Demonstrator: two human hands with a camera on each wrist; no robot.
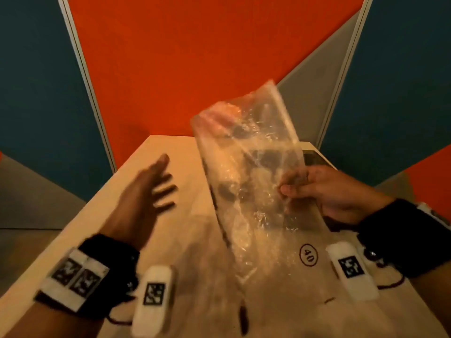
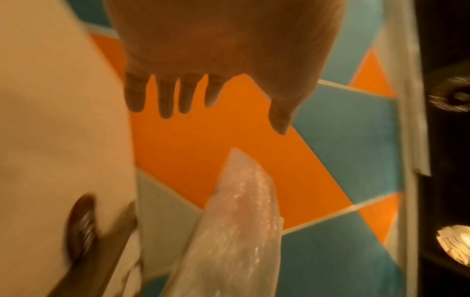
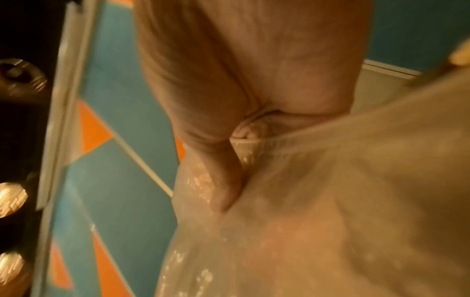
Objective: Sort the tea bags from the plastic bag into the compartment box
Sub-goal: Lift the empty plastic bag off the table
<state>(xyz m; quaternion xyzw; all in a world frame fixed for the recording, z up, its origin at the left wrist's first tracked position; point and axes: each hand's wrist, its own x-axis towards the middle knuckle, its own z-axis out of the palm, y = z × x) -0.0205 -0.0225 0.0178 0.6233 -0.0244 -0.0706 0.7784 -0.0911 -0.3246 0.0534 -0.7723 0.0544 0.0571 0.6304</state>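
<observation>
Clear plastic bag (image 1: 246, 172) pinched by right hand (image 1: 324, 191) above table (image 1: 170, 230), left hand (image 1: 146, 189) empty, fingers (image 2: 165, 98) spread, pics blurred

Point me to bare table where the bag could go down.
Bare patch: the left half of the table, under and ahead of the open left hand, up to the far edge by the orange panel. Crowded: the right side, where the right hand holds the plastic bag up, with a dark object at the far right corner.
</observation>
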